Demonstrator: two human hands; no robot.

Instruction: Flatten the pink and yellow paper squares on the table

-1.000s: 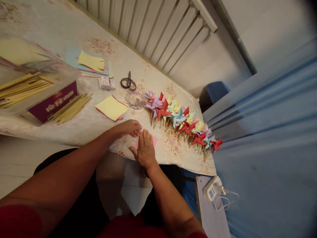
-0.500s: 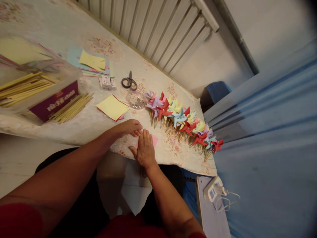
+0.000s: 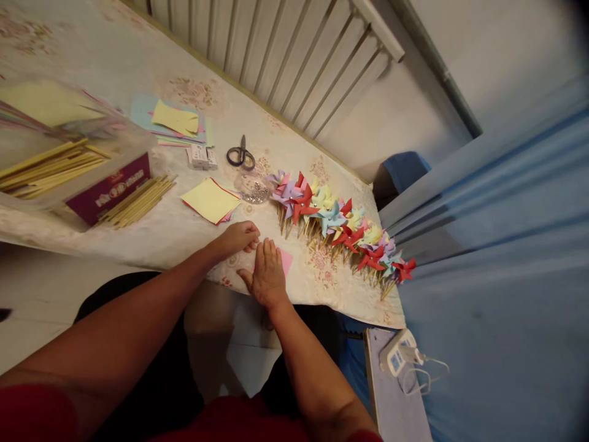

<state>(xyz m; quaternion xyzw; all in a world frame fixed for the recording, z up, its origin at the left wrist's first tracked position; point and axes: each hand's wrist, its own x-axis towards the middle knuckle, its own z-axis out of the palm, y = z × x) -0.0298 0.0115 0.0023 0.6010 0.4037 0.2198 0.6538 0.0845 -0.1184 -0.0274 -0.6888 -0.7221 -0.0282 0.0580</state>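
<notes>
The right hand (image 3: pixel 267 273) lies flat over a small pink piece of paper (image 3: pixel 286 260), with its fingers straight and close together and its thumb spread away to the side. The paper is near the front edge of the desk (image 3: pixel 170 248), which has a pale cloth with flowers on it, and only a part of the paper shows at the side of this hand. The left hand (image 3: pixel 240 237) is just beside the right one, and its fingers are curled inward; I cannot tell if it pinches something.

Beyond the left hand there is a pile of square papers (image 3: pixel 211 201) with a yellow sheet on top. Near this pile are a clear, shallow dish with small shiny pieces (image 3: pixel 254 189) and a pair of scissors with dark handles (image 3: pixel 240 156). To the right, many colourful paper pinwheels (image 3: pixel 329 215) on thin wooden sticks stand in a long, slanting row.
</notes>
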